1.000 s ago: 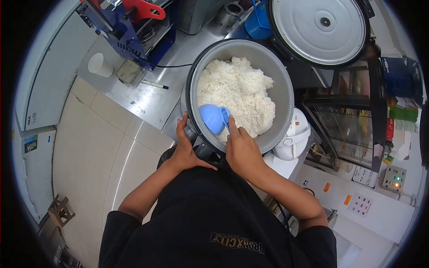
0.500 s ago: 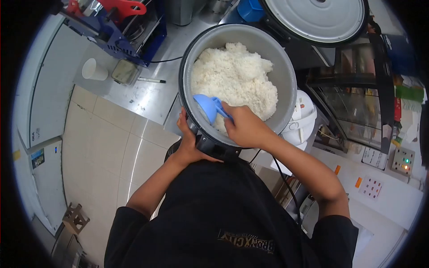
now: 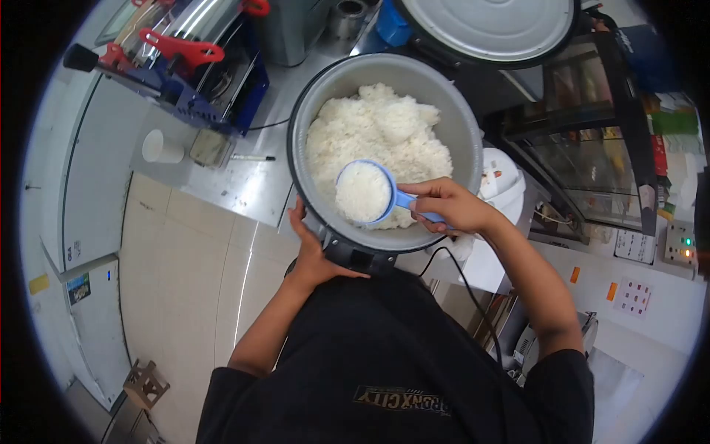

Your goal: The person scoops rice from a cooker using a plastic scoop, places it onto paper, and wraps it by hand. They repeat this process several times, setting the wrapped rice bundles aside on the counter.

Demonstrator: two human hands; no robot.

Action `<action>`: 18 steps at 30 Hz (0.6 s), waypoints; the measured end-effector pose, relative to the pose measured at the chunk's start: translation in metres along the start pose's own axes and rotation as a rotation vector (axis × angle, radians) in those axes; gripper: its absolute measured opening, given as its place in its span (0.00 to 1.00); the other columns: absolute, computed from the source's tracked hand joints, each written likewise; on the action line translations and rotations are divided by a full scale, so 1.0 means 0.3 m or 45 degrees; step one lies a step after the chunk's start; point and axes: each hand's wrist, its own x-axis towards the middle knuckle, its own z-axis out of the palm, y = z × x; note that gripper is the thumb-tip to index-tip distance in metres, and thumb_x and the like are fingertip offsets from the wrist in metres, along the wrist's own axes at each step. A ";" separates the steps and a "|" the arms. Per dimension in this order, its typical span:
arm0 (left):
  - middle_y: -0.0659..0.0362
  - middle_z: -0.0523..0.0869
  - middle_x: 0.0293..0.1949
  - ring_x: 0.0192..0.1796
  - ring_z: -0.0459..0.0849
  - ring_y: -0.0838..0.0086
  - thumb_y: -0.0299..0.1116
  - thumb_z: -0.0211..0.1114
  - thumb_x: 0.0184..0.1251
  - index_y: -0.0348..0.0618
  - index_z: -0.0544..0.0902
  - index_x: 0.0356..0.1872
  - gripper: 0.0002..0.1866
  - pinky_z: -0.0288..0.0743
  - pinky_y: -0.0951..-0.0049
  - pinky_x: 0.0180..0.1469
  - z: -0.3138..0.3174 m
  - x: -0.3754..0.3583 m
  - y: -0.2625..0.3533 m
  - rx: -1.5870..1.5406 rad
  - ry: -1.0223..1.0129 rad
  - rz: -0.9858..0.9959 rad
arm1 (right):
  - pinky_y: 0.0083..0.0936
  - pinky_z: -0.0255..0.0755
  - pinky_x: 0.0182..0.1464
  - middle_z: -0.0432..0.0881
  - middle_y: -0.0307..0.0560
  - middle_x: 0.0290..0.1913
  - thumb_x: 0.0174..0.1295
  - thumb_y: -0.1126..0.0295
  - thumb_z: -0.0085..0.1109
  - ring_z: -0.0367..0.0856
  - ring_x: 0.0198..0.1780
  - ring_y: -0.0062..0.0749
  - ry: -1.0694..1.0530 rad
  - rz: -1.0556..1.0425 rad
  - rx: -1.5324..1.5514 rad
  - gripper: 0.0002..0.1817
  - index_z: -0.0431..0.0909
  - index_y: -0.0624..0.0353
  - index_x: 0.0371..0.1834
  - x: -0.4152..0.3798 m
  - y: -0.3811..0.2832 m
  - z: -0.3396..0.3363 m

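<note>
A large rice cooker with a grey inner pot stands in front of me, its lid raised at the back. Cooked white rice fills much of the pot in a heap. My right hand is closed round the handle of a blue scoop. The scoop is above the near part of the rice, its round bowl facing up and full of rice. My left hand holds the cooker's near-left outside, fingers up along the wall and thumb stretched under the front latch.
On the steel counter at left are a white cup, a small clear-lidded container, a pen and a blue machine with red handles. At right stand a white appliance and a glass display case. A black cable hangs at my right.
The blue scoop was tipped on its side at the pot's left wall. It has moved right and turned upward, now holding rice. My left hand keeps its place on the cooker.
</note>
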 end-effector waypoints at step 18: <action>0.41 0.46 0.85 0.85 0.54 0.52 0.77 0.64 0.60 0.37 0.50 0.85 0.66 0.51 0.51 0.83 0.053 -0.225 -0.283 0.203 0.078 -0.160 | 0.11 0.61 0.15 0.75 0.45 0.40 0.82 0.62 0.50 0.70 0.25 0.19 0.976 -0.790 1.514 0.16 0.69 0.56 0.66 -0.955 1.040 -0.062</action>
